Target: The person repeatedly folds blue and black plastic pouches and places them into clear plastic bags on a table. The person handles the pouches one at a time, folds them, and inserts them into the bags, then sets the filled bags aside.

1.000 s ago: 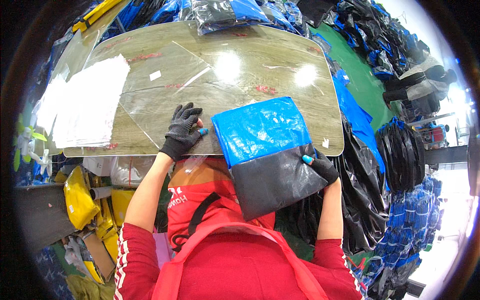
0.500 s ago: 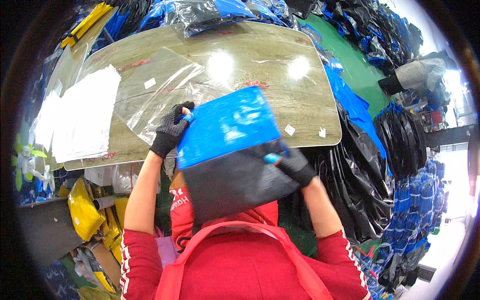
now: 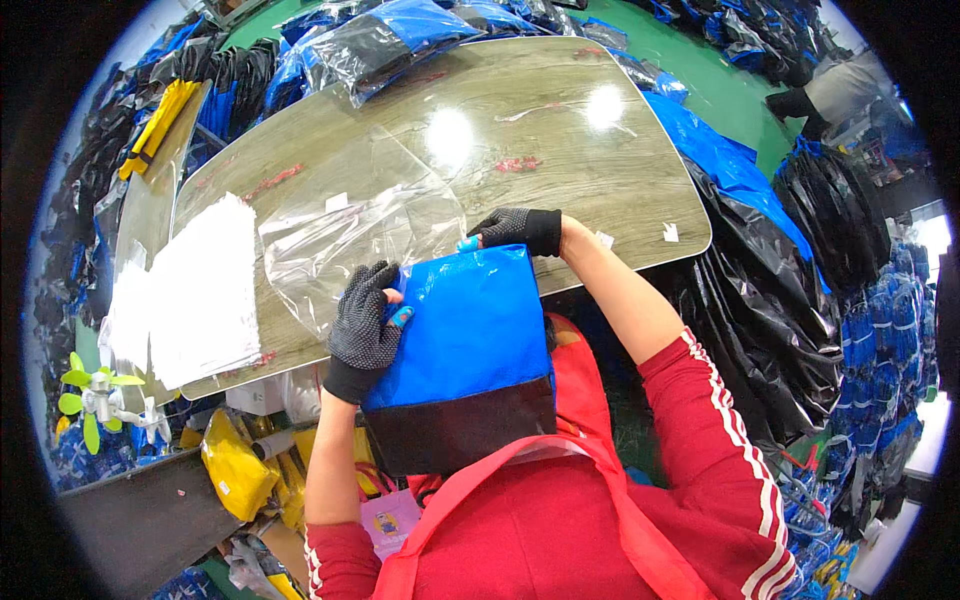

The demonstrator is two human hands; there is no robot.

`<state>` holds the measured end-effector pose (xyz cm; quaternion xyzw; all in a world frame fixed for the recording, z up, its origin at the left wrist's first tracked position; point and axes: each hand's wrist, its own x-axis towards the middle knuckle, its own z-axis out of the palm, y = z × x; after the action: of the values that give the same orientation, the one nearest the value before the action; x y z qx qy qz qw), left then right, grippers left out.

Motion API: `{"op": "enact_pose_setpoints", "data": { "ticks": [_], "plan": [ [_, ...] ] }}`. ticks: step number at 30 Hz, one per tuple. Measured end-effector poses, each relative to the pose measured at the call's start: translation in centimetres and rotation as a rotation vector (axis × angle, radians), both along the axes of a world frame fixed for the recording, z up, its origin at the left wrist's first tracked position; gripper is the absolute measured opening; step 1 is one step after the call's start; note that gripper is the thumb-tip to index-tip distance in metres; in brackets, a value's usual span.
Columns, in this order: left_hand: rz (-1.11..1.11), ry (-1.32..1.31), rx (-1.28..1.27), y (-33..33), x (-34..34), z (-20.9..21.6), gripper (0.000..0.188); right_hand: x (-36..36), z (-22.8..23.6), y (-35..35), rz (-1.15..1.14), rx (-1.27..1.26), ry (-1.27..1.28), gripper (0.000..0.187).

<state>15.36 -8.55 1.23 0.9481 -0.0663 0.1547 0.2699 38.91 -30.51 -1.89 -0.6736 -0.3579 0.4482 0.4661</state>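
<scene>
A folded blue-and-black fabric piece (image 3: 465,325), flat and roughly square, lies between me and the table's near edge. Its blue part is uppermost and its black part is toward my body. My left hand (image 3: 365,325), in a black dotted glove with bare fingertips, is closed on its upper left side, thumb over the blue face. Just beyond its top edge, my gloved right hand (image 3: 515,232) is bent in a pinch beside the near right corner of a clear plastic bag (image 3: 340,250). The bag's film seems to be between those fingers. It lies wrinkled on the table.
A stack of white sheets (image 3: 205,300) lies on the left of the wood-patterned table (image 3: 560,130). Packed blue-and-black bundles (image 3: 375,50) line the far edge. Black sheets (image 3: 760,320) hang at the right. A small green fan (image 3: 100,395) and yellow packages (image 3: 240,465) are at the left.
My right hand has left the fabric piece's lower right side and moved up to its top edge by the clear bag. The piece has become straighter, with my left hand still on it.
</scene>
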Motion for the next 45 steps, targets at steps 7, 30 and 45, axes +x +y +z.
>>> {"op": "enact_pose_setpoints", "data": {
  "ticks": [7, 30, 45],
  "plan": [
    [0.114, 0.037, 0.169, -0.3, -2.1, -1.6, 0.041, -2.4, -0.2, -5.3, -0.374, 0.153, 0.295, 0.036],
    [0.400, 0.706, -0.874, 3.3, -1.7, -2.4, 0.036, -13.5, -2.6, -10.7, -0.712, -0.038, -0.707, 0.032],
    [0.315, 0.593, -1.362, -2.4, -5.3, -2.8, 0.062, -12.7, 0.7, -14.4, -0.463, -0.132, -0.038, 0.043]
  ]
}}
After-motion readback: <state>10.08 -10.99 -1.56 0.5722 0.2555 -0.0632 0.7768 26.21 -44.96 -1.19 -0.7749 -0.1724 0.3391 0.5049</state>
